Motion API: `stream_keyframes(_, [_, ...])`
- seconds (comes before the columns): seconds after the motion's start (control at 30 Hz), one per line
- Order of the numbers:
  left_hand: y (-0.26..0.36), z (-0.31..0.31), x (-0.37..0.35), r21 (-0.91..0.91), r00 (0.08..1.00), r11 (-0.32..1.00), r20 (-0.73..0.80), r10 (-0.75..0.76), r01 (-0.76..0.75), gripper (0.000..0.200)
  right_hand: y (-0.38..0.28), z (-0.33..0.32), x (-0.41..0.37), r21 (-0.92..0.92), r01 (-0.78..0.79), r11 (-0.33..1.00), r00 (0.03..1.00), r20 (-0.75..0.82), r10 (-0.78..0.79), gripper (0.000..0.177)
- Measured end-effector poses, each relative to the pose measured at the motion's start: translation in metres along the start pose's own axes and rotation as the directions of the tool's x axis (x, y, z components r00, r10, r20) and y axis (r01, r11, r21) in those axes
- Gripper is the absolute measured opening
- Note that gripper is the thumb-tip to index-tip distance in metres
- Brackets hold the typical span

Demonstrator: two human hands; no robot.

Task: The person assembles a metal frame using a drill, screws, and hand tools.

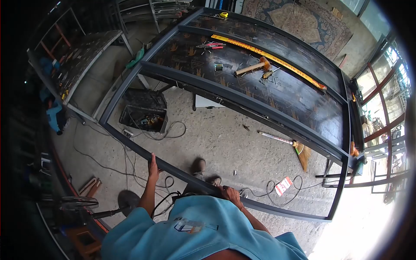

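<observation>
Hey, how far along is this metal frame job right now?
Done: the dark metal frame looks assembled, rails and crossbars joined. In hand: left hand and right hand grip its near rail, far side over the table. Left: hammer, yellow level and pliers lie out; further steps can't be told.

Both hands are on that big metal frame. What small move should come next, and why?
Probably a small, even lift: the left hand and right hand hold the frame's near bar, unsupported over cables, while its far side rests on the table.
</observation>
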State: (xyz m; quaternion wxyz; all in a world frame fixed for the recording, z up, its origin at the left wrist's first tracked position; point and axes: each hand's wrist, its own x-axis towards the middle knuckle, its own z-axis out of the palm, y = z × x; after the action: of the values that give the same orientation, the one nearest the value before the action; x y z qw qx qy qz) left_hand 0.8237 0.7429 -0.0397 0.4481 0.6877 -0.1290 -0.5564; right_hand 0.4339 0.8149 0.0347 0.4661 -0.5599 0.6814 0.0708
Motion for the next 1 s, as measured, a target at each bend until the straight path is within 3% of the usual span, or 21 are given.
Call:
stream_keyframes(0.1, [-0.004,0.005,-0.006,-0.036,0.998,0.999,-0.057,0.023,-0.025,0.088,0.001,-0.008,-0.007,0.064,0.034,0.997,0.999,0.018,-0.035,0.067])
stream_keyframes(0.13, [-0.01,0.007,-0.012,-0.155,0.999,0.988,-0.042,-0.002,-0.005,0.093,0.001,-0.015,-0.014,0.074,0.029,0.997,1.0,0.006,-0.03,0.067])
stream_keyframes(0.2, [-0.016,0.02,-0.032,-0.38,0.997,0.922,0.004,-0.08,0.076,0.104,0.002,-0.028,-0.029,0.114,0.193,0.975,0.981,-0.038,-0.19,0.066])
stream_keyframes(0.23, [-0.03,0.021,-0.03,-0.443,0.988,0.883,0.095,-0.124,0.154,0.101,0.01,-0.027,-0.028,0.063,0.148,0.987,0.989,-0.015,-0.147,0.068])
stream_keyframes(0.27, [-0.037,0.03,-0.035,-0.473,0.97,0.854,0.202,-0.137,0.219,0.094,0.018,-0.026,-0.015,-0.053,-0.003,0.999,0.994,0.106,0.008,0.071])
stream_keyframes(0.33, [-0.046,0.044,-0.044,-0.394,0.976,0.896,0.152,-0.154,0.203,0.082,0.033,-0.017,-0.01,-0.017,0.048,0.999,0.998,0.05,-0.047,0.073])
stream_keyframes(0.47, [-0.012,0.052,-0.081,-0.394,0.988,0.907,0.108,-0.112,0.146,0.082,0.037,-0.017,-0.011,-0.063,-0.01,0.998,1.0,0.0,0.01,0.06])
stream_keyframes(0.57, [0.012,0.056,-0.103,-0.31,0.983,0.949,0.186,-0.004,0.063,0.081,0.011,-0.043,-0.043,-0.001,-0.031,1.0,0.998,-0.051,0.031,0.055])
stream_keyframes(0.67, [0.01,0.058,-0.094,-0.402,0.993,0.909,0.079,-0.085,0.11,0.081,0.008,-0.04,-0.049,-0.018,-0.073,0.997,0.99,-0.124,0.071,0.052])
stream_keyframes(0.8, [-0.002,0.067,-0.089,-0.409,0.98,0.891,0.117,-0.161,0.196,0.082,0.028,-0.035,-0.036,-0.044,-0.13,0.991,0.982,-0.141,0.123,0.051])
stream_keyframes(0.9, [-0.039,0.072,-0.055,-0.395,0.976,0.91,0.213,-0.046,0.129,0.089,0.041,-0.036,-0.008,-0.074,-0.186,0.98,0.971,-0.165,0.172,0.053])
stream_keyframes(1.0, [-0.051,0.091,-0.038,-0.362,0.974,0.913,0.189,-0.125,0.188,0.088,0.049,-0.045,0.003,-0.105,-0.139,0.985,0.972,-0.204,0.115,0.05])
